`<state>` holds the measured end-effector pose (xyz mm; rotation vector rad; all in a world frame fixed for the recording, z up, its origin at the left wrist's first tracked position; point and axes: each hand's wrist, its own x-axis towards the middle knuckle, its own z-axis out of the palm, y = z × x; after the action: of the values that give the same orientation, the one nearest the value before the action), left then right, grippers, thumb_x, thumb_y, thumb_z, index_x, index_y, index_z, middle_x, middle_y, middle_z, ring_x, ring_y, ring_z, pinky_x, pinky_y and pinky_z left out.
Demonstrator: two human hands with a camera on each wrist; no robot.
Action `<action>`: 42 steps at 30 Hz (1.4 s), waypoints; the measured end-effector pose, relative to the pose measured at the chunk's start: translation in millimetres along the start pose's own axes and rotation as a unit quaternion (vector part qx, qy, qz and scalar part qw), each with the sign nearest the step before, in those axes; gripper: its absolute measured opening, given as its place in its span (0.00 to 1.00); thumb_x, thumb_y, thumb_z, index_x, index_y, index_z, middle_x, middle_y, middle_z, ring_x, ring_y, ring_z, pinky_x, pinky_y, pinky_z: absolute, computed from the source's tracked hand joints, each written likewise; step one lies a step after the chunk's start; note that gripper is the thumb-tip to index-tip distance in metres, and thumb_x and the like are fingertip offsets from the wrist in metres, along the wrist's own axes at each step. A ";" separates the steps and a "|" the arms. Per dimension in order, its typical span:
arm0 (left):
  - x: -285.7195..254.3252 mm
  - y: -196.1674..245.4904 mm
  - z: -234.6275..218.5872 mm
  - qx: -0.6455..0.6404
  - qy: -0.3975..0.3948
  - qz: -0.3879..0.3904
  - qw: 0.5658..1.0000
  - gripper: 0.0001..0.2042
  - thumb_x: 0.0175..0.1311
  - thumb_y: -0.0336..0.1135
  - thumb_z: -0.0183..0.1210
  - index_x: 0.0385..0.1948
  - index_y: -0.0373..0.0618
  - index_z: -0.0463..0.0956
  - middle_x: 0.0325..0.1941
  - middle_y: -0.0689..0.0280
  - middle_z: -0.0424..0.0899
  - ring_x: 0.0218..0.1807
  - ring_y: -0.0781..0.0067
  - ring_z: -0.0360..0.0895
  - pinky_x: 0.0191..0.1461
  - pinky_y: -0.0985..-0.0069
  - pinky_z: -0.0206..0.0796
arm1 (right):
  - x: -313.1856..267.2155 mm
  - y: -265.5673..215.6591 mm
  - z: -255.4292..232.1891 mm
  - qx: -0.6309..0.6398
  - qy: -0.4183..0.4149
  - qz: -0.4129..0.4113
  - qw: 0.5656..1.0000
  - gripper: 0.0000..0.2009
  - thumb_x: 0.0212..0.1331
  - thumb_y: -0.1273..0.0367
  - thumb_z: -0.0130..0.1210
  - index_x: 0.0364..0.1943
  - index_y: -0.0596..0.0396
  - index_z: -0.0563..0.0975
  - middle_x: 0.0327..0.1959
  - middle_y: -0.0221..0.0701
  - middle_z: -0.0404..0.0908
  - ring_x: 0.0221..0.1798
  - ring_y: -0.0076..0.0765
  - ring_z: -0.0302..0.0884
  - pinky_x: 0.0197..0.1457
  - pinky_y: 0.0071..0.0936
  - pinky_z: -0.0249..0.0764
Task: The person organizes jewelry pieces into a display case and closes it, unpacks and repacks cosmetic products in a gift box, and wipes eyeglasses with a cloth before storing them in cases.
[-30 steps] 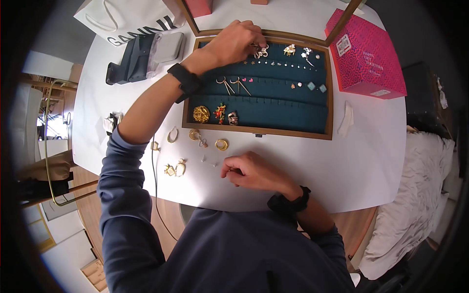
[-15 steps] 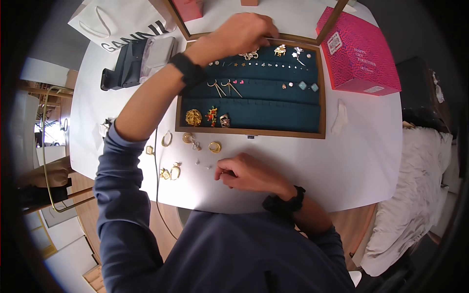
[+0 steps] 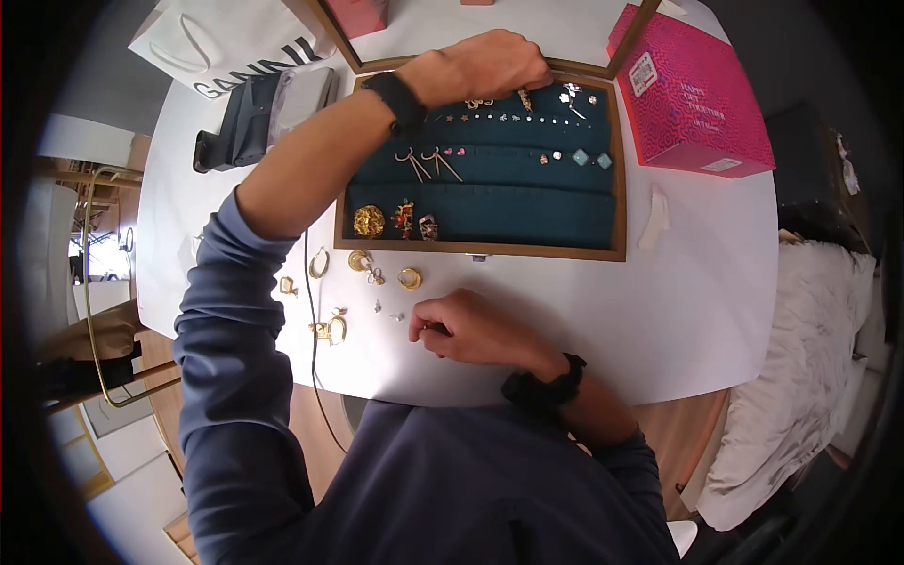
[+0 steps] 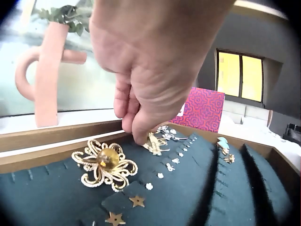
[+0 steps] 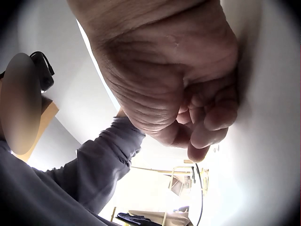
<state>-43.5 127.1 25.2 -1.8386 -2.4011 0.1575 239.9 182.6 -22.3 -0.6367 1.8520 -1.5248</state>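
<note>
My left hand (image 3: 490, 68) reaches over the back row of a wooden jewelry box (image 3: 480, 252) lined with dark green fabric. Its thumb and fingers pinch a gold brooch (image 4: 154, 144), partly hidden behind the fingertips in the left wrist view. Just left of it lies a gold flower brooch (image 4: 107, 162) with an amber-coloured centre. A white flower brooch (image 3: 571, 97) sits to the right. Small stud earrings (image 3: 516, 119) run in a line in front. My right hand (image 3: 476, 330) rests on the table before the box, fingers loosely curled, holding nothing visible.
Several gold earrings (image 3: 409, 278) and small clear pieces lie left of the right hand. A dark cable (image 3: 311, 330) crosses the table. A pink box (image 3: 692, 104) stands right of the jewelry box, a white paper bag (image 3: 226, 47) and dark case (image 3: 250, 118) to its left.
My left hand has moved right along the back row, from the flower brooch to the gold brooch, which now looks tilted. The right hand stays in place on the table.
</note>
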 end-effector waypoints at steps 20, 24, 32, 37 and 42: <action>-18.1 2.6 7.5 -0.378 0.081 -0.014 0.922 0.12 0.56 0.15 0.60 0.41 0.37 0.83 0.45 0.58 0.83 0.51 0.53 0.81 0.55 0.64 0.74 | -0.3 1.6 1.2 0.007 0.003 0.004 1.000 0.08 0.62 0.74 0.52 0.38 0.62 0.82 0.23 0.35 0.84 0.26 0.27 0.84 0.34 0.28 0.76; -41.1 49.7 -38.6 -0.460 -0.021 0.015 0.887 0.15 0.56 0.10 0.53 0.42 0.33 0.82 0.46 0.56 0.78 0.53 0.54 0.79 0.54 0.65 0.73 | -0.5 2.7 3.1 0.009 0.013 -0.012 1.000 0.08 0.62 0.74 0.52 0.38 0.62 0.82 0.22 0.35 0.84 0.26 0.28 0.83 0.34 0.28 0.76; -71.1 101.1 -24.0 -0.447 -0.154 -0.049 0.880 0.10 0.56 0.15 0.59 0.39 0.32 0.82 0.38 0.57 0.82 0.42 0.53 0.83 0.46 0.65 0.73 | -0.9 1.2 1.3 0.004 0.013 -0.004 1.000 0.07 0.62 0.75 0.52 0.37 0.61 0.82 0.23 0.35 0.84 0.26 0.31 0.83 0.35 0.30 0.77; -75.4 111.5 -7.9 -0.423 -0.058 0.013 0.904 0.07 0.56 0.19 0.63 0.36 0.36 0.84 0.38 0.58 0.82 0.43 0.50 0.82 0.44 0.61 0.72 | -0.5 3.6 1.4 -0.007 0.024 -0.034 0.999 0.07 0.62 0.74 0.53 0.38 0.61 0.81 0.22 0.35 0.84 0.27 0.31 0.84 0.36 0.30 0.77; -70.9 103.5 -12.5 -0.412 0.011 0.016 0.911 0.10 0.56 0.17 0.63 0.39 0.38 0.85 0.39 0.57 0.83 0.44 0.52 0.83 0.46 0.62 0.74 | -0.3 3.6 0.7 -0.002 0.014 -0.027 1.000 0.08 0.63 0.73 0.53 0.38 0.61 0.82 0.23 0.35 0.84 0.27 0.31 0.84 0.36 0.30 0.77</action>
<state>75.5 85.7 20.1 -2.1131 -2.6286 -1.0214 240.8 183.1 -25.8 -0.6751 1.8721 -1.5727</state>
